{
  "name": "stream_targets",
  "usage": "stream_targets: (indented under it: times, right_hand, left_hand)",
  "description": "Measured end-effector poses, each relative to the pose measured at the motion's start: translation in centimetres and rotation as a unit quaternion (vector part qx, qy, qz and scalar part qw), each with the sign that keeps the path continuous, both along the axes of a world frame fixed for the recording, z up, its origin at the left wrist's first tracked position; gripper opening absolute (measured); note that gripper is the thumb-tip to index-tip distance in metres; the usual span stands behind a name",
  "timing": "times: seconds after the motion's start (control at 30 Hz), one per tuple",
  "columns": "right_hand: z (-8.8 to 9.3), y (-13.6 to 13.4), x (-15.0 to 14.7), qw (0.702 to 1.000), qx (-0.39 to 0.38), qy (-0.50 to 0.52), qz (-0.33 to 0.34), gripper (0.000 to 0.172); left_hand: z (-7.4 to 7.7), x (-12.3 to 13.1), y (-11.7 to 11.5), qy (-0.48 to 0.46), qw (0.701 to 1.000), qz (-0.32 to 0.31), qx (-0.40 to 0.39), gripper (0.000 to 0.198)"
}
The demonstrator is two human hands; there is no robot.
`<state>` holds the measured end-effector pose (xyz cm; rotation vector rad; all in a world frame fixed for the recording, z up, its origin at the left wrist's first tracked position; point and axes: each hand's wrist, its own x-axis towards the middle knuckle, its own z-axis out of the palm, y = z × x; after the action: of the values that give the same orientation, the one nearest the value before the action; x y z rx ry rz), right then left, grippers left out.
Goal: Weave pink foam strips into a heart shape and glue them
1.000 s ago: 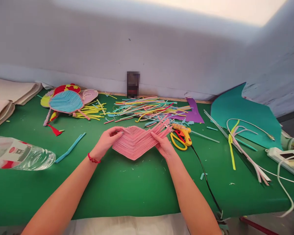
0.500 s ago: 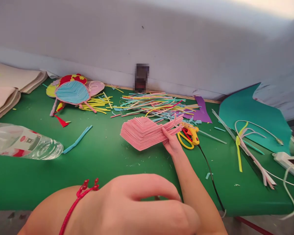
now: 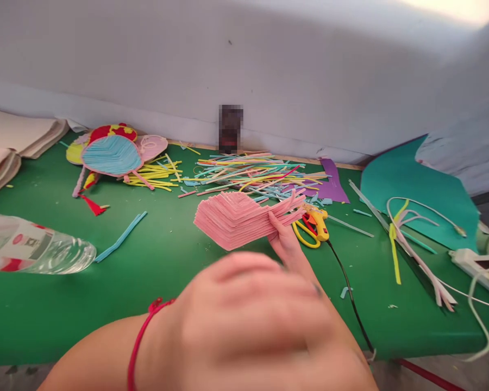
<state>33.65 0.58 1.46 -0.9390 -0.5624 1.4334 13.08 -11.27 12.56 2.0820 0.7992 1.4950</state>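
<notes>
My right hand point(image 3: 286, 243) pinches the right side of a pink woven strip piece point(image 3: 236, 218), shaped like a chevron, and holds it just above the green table point(image 3: 179, 282). My left hand point(image 3: 252, 320), with a red bracelet at the wrist, is raised close to the camera and smeared by motion; its fingers cannot be made out. Loose pink strip ends stick out past my right fingers toward the yellow glue gun point(image 3: 317, 221).
A heap of coloured strips point(image 3: 248, 176) lies behind the pink piece. Finished fans point(image 3: 112, 153) lie back left, a clear plastic bottle point(image 3: 32, 251) lies on its side at left. Yellow scissors point(image 3: 305, 237), a teal sheet point(image 3: 415, 190), a power strip point(image 3: 478, 263) and cords sit at right.
My left hand let go of the pink piece and rose close to the camera, now higher and blurred. My right hand keeps the piece, lifted slightly off the table.
</notes>
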Motion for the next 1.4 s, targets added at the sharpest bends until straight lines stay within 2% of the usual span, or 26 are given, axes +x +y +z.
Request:
stream_targets:
  times: [0.03, 0.1, 0.13, 0.2, 0.23, 0.27, 0.33, 0.37, 0.43, 0.57, 0.63, 0.7, 0.8, 0.9, 1.0, 1.07, 1.13, 1.2, 1.27, 1.4]
  right_hand:
    - [0.1, 0.1, 0.1, 1.000, 0.003, 0.006, -0.021, 0.043]
    - [0.4, 0.2, 0.2, 0.997, 0.015, 0.016, -0.078, 0.042]
    - [0.5, 0.3, 0.2, 0.994, 0.022, 0.020, -0.106, 0.042]
    - [0.6, 0.4, 0.4, 0.988, 0.033, 0.028, -0.150, 0.041]
    - [0.7, 0.5, 0.5, 0.986, 0.035, 0.034, -0.162, 0.040]
    - [0.8, 0.5, 0.6, 0.984, 0.037, 0.039, -0.167, 0.039]
    - [1.0, 0.5, 0.7, 0.986, 0.037, 0.048, -0.156, 0.037]
    - [1.0, 0.4, 0.6, 0.988, 0.037, 0.049, -0.144, 0.036]
    - [1.1, 0.2, 0.5, 0.991, 0.037, 0.045, -0.121, 0.035]
    - [1.1, -0.2, 0.0, 0.994, 0.036, 0.040, -0.093, 0.038]
    - [1.0, -0.2, -0.1, 0.995, 0.033, 0.043, -0.087, 0.040]
    - [0.9, -0.1, 0.0, 0.994, 0.030, 0.049, -0.089, 0.039]
    - [0.8, 0.2, 0.4, 0.992, 0.032, 0.063, -0.100, 0.037]
    - [0.7, 0.4, 0.9, 0.990, 0.036, 0.069, -0.116, 0.034]
    - [0.7, 0.6, 1.4, 0.989, 0.043, 0.057, -0.129, 0.034]
    - [0.8, 0.7, 1.7, 0.988, 0.050, 0.047, -0.136, 0.034]
    - [0.8, 0.7, 1.9, 0.987, 0.056, 0.045, -0.143, 0.033]
    - [0.8, 0.7, 2.0, 0.986, 0.059, 0.049, -0.147, 0.032]
    - [0.7, 0.8, 2.1, 0.986, 0.057, 0.052, -0.147, 0.031]
    - [0.7, 0.7, 2.1, 0.987, 0.057, 0.040, -0.146, 0.028]
  left_hand:
    - [0.0, 0.6, 2.0, 0.006, 0.999, 0.003, 0.040, 0.030]
    - [-1.6, 1.2, 6.0, -0.060, 0.991, 0.101, 0.071, 0.043]
    - [-3.1, 1.3, 7.7, -0.089, 0.985, 0.141, 0.051, 0.047]
    - [-6.2, 1.2, 10.1, -0.128, 0.973, 0.182, -0.057, 0.054]
    - [-7.5, 1.1, 10.7, -0.153, 0.964, 0.173, -0.134, 0.059]
    - [-8.5, 1.1, 10.9, -0.186, 0.948, 0.137, -0.218, 0.063]
    - [-9.5, 1.3, 10.8, -0.241, 0.896, 0.026, -0.372, 0.061]
    - [-9.5, 1.5, 10.5, -0.261, 0.866, -0.031, -0.425, 0.058]
    - [-9.3, 1.9, 9.9, -0.287, 0.822, -0.109, -0.479, 0.050]
    - [-9.2, 2.4, 9.6, -0.316, 0.781, -0.138, -0.522, 0.040]
    - [-9.3, 2.4, 9.8, -0.307, 0.775, -0.149, -0.532, 0.040]
    - [-9.4, 2.2, 9.8, -0.270, 0.784, -0.172, -0.532, 0.040]
    - [-9.3, 2.2, 9.5, -0.154, 0.792, -0.225, -0.546, 0.046]
    - [-9.0, 2.2, 8.8, -0.063, 0.775, -0.277, -0.565, 0.038]
    - [-8.6, 1.8, 8.9, -0.072, 0.755, -0.296, -0.581, 0.046]
    - [-8.4, 0.8, 9.8, -0.110, 0.770, -0.250, -0.577, 0.048]
    - [-8.2, -0.6, 11.2, -0.166, 0.800, -0.152, -0.556, 0.045]
    - [-7.9, -2.5, 12.8, -0.236, 0.822, -0.028, -0.518, 0.039]
    - [-7.4, -4.4, 14.1, -0.297, 0.819, 0.067, -0.487, 0.034]
    - [-6.6, -7.0, 15.2, -0.354, 0.811, 0.154, -0.440, 0.032]
